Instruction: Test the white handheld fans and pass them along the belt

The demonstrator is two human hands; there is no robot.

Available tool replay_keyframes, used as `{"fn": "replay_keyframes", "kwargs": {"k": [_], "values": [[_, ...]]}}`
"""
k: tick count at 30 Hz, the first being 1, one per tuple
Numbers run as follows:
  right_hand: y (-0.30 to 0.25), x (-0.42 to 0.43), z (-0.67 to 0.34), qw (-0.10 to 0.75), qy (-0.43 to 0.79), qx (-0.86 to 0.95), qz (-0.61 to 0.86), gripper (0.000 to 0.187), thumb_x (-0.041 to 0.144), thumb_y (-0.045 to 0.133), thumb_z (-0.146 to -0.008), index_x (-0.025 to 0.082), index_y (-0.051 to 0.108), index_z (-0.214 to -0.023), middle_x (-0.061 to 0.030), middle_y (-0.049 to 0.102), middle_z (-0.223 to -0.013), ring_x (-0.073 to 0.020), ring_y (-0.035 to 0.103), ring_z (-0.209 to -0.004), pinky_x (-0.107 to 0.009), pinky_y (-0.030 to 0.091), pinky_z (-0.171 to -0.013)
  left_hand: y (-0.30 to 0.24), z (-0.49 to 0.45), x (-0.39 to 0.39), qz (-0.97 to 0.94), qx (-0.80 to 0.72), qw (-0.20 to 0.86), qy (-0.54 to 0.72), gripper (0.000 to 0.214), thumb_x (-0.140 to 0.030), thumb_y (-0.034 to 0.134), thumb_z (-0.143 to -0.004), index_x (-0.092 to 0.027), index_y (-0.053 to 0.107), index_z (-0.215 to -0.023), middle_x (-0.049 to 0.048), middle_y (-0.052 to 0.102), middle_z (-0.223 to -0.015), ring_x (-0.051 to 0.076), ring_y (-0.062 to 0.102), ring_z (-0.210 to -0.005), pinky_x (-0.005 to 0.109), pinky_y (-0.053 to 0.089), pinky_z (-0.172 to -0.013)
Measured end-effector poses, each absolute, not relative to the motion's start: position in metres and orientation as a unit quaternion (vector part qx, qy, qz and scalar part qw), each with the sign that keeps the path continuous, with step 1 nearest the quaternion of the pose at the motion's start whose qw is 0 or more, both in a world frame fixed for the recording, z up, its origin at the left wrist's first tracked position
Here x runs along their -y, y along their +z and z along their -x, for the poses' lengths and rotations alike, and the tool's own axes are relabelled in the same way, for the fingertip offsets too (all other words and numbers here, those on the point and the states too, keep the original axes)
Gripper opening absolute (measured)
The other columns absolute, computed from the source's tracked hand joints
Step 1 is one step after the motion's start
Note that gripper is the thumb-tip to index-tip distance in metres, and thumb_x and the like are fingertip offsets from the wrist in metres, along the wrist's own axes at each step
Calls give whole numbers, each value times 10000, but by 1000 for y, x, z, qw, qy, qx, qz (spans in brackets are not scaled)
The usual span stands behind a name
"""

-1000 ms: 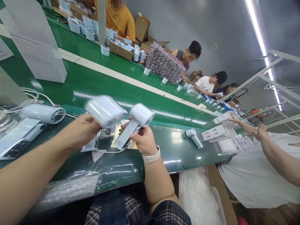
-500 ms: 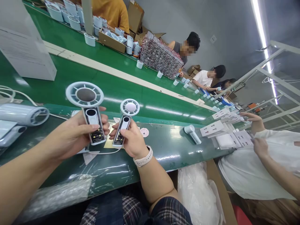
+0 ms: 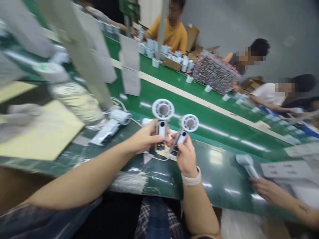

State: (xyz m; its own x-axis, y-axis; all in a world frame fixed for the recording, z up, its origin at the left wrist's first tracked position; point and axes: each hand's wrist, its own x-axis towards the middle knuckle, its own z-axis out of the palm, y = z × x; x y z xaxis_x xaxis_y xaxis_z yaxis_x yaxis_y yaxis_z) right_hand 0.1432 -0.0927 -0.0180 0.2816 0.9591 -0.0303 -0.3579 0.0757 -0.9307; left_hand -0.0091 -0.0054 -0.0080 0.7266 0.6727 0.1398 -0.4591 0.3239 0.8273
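Observation:
My left hand (image 3: 147,137) is closed round the handle of a light-blue handheld fan (image 3: 163,109), its round head upright. Beside it, my right hand (image 3: 186,152) grips a second handheld fan (image 3: 190,123), tilted slightly to the right. Both fans show a dark round button and a clear lower handle with dark inner parts. The two heads are apart, above the dark green work mat (image 3: 211,176). A white cable (image 3: 159,159) and a yellowish sheet lie beneath my hands.
More handheld fans (image 3: 109,124) lie to the left, near a yellow board (image 3: 42,129). On the right, a co-worker's hand (image 3: 271,191) touches another handheld fan (image 3: 248,166). Across the green conveyor belt (image 3: 139,109), several people sit by white cups and a cardboard box (image 3: 172,63).
My view has swung left, so the scene appears shifted rightward. Both fans remain in my hands. A co-worker's hand has reached the fan lying on the right.

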Motion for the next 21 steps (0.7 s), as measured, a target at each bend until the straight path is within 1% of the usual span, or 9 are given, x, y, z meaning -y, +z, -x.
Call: {"fn": "replay_keyframes", "kwargs": {"k": [4,9,14,18,21], "values": [[-20,90,-148,653,515,341,438,276,318,700,-790,250,619,-1044,-20,692,-945,-182,676,-795,-362,589,-760,-14,5,0,-468,-116,805,345,597,-336,827,-736,-189,474,-1195,5,619,-893,149,657,-723,310,537,-669],[-20,93,-150,649,500,354,451,288,339,713,-807,241,643,-1068,-37,697,-953,-188,669,-799,-369,579,-739,-15,5,-1,-494,-97,794,342,568,-373,799,-766,-176,455,-1173,26,644,-843,171,663,-753,342,527,-719],[-22,92,-150,652,484,343,472,292,327,704,-804,241,639,-1075,-45,704,-1005,-178,668,-796,-357,582,-724,-19,2,-5,-483,-121,799,338,535,-368,796,-745,-188,426,-1087,11,629,-816,153,635,-693,311,496,-650],[-24,89,-149,654,476,332,485,209,361,653,-843,235,625,-1008,-30,698,-916,-156,646,-697,-328,573,-643,-25,-1,-9,-481,-186,773,369,447,-412,734,-790,-201,411,-1016,-20,589,-731,130,580,-618,302,474,-617],[-24,90,-148,650,482,344,476,204,363,647,-847,236,617,-1003,-23,686,-907,-147,637,-683,-320,567,-635,-23,1,-9,-488,-165,779,358,469,-432,749,-777,-206,417,-1018,-18,583,-761,133,584,-625,312,482,-620]]}}
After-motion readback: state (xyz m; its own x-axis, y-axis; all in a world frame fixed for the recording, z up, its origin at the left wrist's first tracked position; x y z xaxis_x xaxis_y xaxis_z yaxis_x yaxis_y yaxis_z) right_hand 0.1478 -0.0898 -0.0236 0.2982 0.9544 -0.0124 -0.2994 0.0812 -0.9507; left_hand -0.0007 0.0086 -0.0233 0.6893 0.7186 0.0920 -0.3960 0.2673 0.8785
